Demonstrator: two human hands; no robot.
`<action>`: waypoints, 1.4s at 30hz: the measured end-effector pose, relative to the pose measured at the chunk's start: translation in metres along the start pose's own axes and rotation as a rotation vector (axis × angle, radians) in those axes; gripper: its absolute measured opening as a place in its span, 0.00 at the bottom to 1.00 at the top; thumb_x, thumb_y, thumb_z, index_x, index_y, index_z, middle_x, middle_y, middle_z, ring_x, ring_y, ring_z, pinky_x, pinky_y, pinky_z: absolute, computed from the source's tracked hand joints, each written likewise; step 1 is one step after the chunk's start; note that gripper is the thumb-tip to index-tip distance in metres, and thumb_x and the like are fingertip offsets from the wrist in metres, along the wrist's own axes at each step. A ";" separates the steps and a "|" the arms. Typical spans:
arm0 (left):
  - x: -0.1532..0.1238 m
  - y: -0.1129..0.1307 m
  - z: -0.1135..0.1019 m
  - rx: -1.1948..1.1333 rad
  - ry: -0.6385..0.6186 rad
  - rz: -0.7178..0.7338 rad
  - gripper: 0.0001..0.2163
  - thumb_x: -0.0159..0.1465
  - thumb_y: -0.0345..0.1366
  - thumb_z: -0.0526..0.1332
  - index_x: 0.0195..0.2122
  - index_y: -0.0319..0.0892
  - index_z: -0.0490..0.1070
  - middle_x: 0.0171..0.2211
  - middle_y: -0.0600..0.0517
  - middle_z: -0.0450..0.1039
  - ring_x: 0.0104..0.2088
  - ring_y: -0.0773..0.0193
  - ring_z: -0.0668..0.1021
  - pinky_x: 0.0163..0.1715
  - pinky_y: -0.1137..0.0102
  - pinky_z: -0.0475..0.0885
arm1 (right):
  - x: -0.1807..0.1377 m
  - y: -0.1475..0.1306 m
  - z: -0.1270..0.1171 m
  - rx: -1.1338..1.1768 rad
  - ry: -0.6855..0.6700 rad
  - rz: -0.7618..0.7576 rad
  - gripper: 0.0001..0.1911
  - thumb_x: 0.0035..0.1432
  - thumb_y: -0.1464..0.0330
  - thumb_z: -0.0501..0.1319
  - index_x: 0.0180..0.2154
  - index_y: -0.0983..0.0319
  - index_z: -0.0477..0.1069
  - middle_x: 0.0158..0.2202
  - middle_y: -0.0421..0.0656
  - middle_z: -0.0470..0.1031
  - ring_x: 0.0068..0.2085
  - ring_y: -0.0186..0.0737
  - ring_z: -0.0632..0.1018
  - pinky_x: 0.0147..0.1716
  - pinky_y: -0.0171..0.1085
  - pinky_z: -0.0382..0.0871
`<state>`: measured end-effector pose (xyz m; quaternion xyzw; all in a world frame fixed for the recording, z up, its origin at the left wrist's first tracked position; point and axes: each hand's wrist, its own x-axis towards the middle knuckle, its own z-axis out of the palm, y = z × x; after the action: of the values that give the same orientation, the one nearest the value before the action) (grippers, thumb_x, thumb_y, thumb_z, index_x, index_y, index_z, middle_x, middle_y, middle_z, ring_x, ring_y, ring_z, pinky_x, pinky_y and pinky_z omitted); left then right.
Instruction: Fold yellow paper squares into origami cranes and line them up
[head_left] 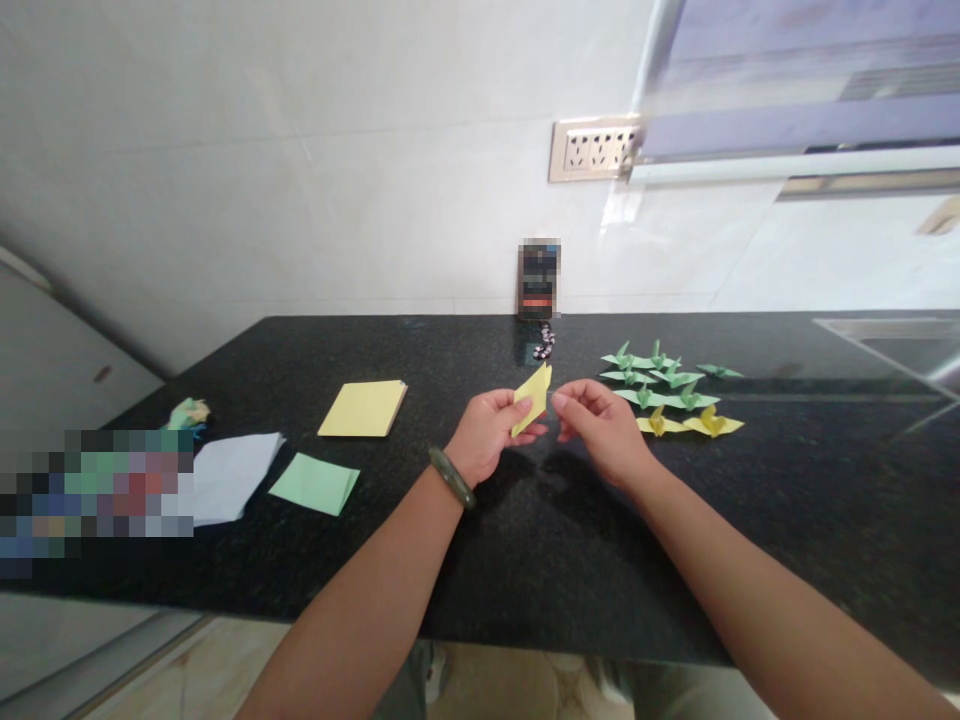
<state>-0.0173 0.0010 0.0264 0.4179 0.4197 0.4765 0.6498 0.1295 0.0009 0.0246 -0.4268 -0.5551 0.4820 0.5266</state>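
My left hand (489, 432) pinches a folded yellow paper (534, 395) just above the black stone counter (525, 540), thumb and fingers closed on its lower edge. A green bangle (451, 477) circles that wrist. My right hand (600, 425) hovers right beside the paper with its fingers curled together, fingertips close to the paper's right edge; whether they touch it is unclear.
Several folded paper cranes, green (660, 378) and yellow (690, 424), lie to the right. A yellow paper stack (364, 408), a green sheet (315, 484) and a white sheet (229, 477) lie to the left. A small dark device (538, 280) leans on the wall. A sink (900, 345) sits far right.
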 end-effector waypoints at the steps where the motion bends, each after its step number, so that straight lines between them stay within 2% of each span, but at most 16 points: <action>1: -0.001 0.001 0.000 0.044 -0.014 0.007 0.07 0.54 0.35 0.63 0.28 0.35 0.69 0.25 0.51 0.73 0.21 0.72 0.74 0.21 0.77 0.68 | 0.001 0.000 -0.001 0.024 0.010 0.000 0.13 0.46 0.60 0.64 0.30 0.62 0.68 0.20 0.35 0.67 0.19 0.28 0.67 0.19 0.30 0.65; 3: -0.002 0.001 0.000 0.102 -0.057 0.021 0.08 0.53 0.36 0.64 0.25 0.35 0.69 0.21 0.53 0.71 0.17 0.75 0.70 0.18 0.78 0.66 | 0.002 0.000 -0.002 0.078 -0.012 0.033 0.14 0.44 0.60 0.65 0.29 0.62 0.68 0.19 0.34 0.67 0.19 0.28 0.66 0.18 0.30 0.65; 5: -0.002 0.002 -0.001 0.087 -0.082 0.011 0.09 0.51 0.35 0.65 0.24 0.35 0.69 0.20 0.54 0.69 0.16 0.76 0.68 0.17 0.79 0.65 | 0.001 0.000 -0.001 0.132 -0.044 0.084 0.13 0.43 0.61 0.66 0.24 0.62 0.66 0.17 0.34 0.66 0.17 0.28 0.66 0.17 0.30 0.64; 7: -0.003 0.002 -0.001 0.011 -0.089 -0.021 0.08 0.51 0.34 0.66 0.27 0.35 0.71 0.22 0.53 0.70 0.19 0.75 0.70 0.20 0.78 0.68 | 0.000 0.001 0.002 0.184 -0.049 0.129 0.15 0.41 0.61 0.67 0.21 0.62 0.64 0.16 0.35 0.67 0.16 0.27 0.66 0.17 0.30 0.64; 11: -0.002 0.003 -0.002 -0.129 -0.097 -0.065 0.07 0.53 0.31 0.64 0.32 0.33 0.72 0.29 0.48 0.74 0.27 0.70 0.76 0.29 0.75 0.72 | -0.002 0.004 0.004 0.190 -0.056 0.142 0.15 0.43 0.60 0.65 0.22 0.62 0.64 0.17 0.37 0.69 0.17 0.29 0.68 0.19 0.31 0.64; 13: -0.001 0.004 -0.002 -0.146 -0.043 -0.062 0.06 0.54 0.29 0.63 0.32 0.33 0.73 0.30 0.47 0.74 0.27 0.70 0.76 0.28 0.75 0.72 | -0.002 0.005 0.002 0.074 -0.062 0.047 0.14 0.46 0.60 0.64 0.25 0.62 0.64 0.19 0.37 0.68 0.19 0.29 0.68 0.20 0.32 0.64; 15: 0.000 0.005 -0.003 -0.125 0.013 -0.053 0.04 0.54 0.27 0.63 0.31 0.34 0.73 0.30 0.47 0.75 0.25 0.71 0.76 0.26 0.76 0.71 | -0.002 0.004 -0.003 -0.123 -0.033 -0.135 0.14 0.47 0.62 0.64 0.33 0.61 0.65 0.23 0.36 0.66 0.22 0.30 0.67 0.21 0.32 0.63; 17: 0.000 0.006 -0.003 -0.060 0.060 -0.036 0.04 0.54 0.27 0.62 0.31 0.34 0.73 0.29 0.48 0.75 0.24 0.71 0.76 0.23 0.77 0.71 | -0.001 0.002 -0.009 -0.338 0.003 -0.352 0.24 0.44 0.63 0.66 0.43 0.59 0.63 0.30 0.39 0.65 0.27 0.33 0.67 0.23 0.33 0.64; 18: 0.001 0.006 -0.003 -0.015 0.085 -0.024 0.04 0.54 0.27 0.63 0.31 0.34 0.73 0.28 0.48 0.75 0.23 0.70 0.76 0.22 0.77 0.70 | -0.001 0.000 -0.013 -0.451 -0.032 -0.460 0.26 0.44 0.63 0.67 0.45 0.58 0.63 0.34 0.42 0.65 0.31 0.35 0.68 0.26 0.35 0.65; 20: 0.001 0.007 -0.003 0.071 0.136 -0.001 0.04 0.53 0.27 0.63 0.30 0.34 0.73 0.26 0.49 0.75 0.22 0.70 0.76 0.20 0.77 0.70 | 0.000 -0.004 -0.019 -0.673 -0.146 -0.645 0.18 0.47 0.66 0.65 0.42 0.58 0.68 0.37 0.44 0.64 0.37 0.40 0.68 0.31 0.37 0.65; 22: 0.001 0.008 -0.001 0.133 0.165 0.012 0.03 0.53 0.27 0.63 0.29 0.34 0.73 0.23 0.50 0.74 0.21 0.70 0.75 0.19 0.77 0.69 | 0.001 -0.006 -0.023 -0.836 -0.224 -0.755 0.10 0.52 0.69 0.61 0.39 0.57 0.71 0.36 0.45 0.64 0.37 0.40 0.67 0.33 0.39 0.64; 25: 0.000 0.009 0.001 0.182 0.167 0.010 0.02 0.53 0.27 0.63 0.29 0.33 0.73 0.22 0.50 0.73 0.20 0.70 0.75 0.19 0.77 0.69 | 0.002 -0.006 -0.023 -0.981 -0.269 -0.818 0.08 0.55 0.70 0.57 0.37 0.57 0.74 0.33 0.44 0.65 0.35 0.39 0.66 0.32 0.38 0.61; 29: -0.001 0.010 0.002 0.215 0.154 0.011 0.01 0.54 0.26 0.62 0.28 0.33 0.72 0.21 0.51 0.73 0.20 0.72 0.74 0.20 0.78 0.70 | 0.004 -0.005 -0.021 -1.012 -0.286 -0.897 0.08 0.57 0.70 0.57 0.33 0.59 0.75 0.30 0.45 0.67 0.33 0.39 0.65 0.31 0.37 0.60; 35: 0.001 0.008 0.002 0.210 0.162 0.022 0.01 0.54 0.26 0.62 0.27 0.34 0.72 0.22 0.52 0.72 0.21 0.71 0.75 0.20 0.77 0.71 | 0.003 -0.004 -0.018 -0.987 -0.308 -0.899 0.09 0.58 0.72 0.55 0.33 0.62 0.74 0.30 0.45 0.70 0.34 0.39 0.66 0.33 0.38 0.61; 42: 0.001 0.005 0.004 0.232 0.115 0.050 0.01 0.54 0.24 0.61 0.28 0.33 0.72 0.23 0.51 0.73 0.22 0.71 0.75 0.24 0.75 0.72 | 0.001 -0.003 -0.014 -0.983 -0.318 -0.732 0.10 0.59 0.73 0.52 0.32 0.65 0.71 0.30 0.47 0.68 0.34 0.41 0.66 0.35 0.40 0.61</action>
<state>-0.0151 0.0028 0.0321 0.4727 0.4979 0.4639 0.5599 0.1437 0.0024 0.0277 -0.3246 -0.8932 0.0170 0.3108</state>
